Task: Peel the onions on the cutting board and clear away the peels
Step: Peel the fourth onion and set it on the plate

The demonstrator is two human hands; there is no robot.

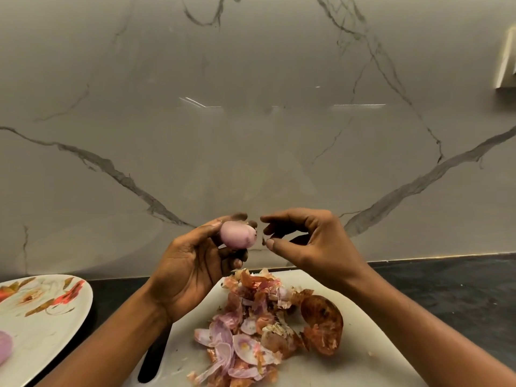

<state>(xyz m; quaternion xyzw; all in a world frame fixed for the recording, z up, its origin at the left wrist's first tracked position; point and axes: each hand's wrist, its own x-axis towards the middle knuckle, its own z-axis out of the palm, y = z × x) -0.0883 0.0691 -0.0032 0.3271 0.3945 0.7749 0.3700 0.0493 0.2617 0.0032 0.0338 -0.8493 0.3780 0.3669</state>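
Note:
My left hand (192, 263) holds a small pink peeled onion (238, 234) in its fingertips, raised above the far edge of the white cutting board (349, 367). Just to its right, my right hand (304, 238) has thumb and fingers curled close, pinching a tiny dark scrap of skin (264, 241) beside the onion's end. Below both hands a heap of pink and brown onion peels (251, 328) lies on the board. A brown unpeeled onion (324, 325) rests at the heap's right side.
A floral plate (47, 311) sits at the left, with a peeled pink onion (5, 350) at its near edge. A dark knife handle (152, 358) lies along the board's left side. The dark countertop (446, 289) runs behind; a marble wall rises beyond.

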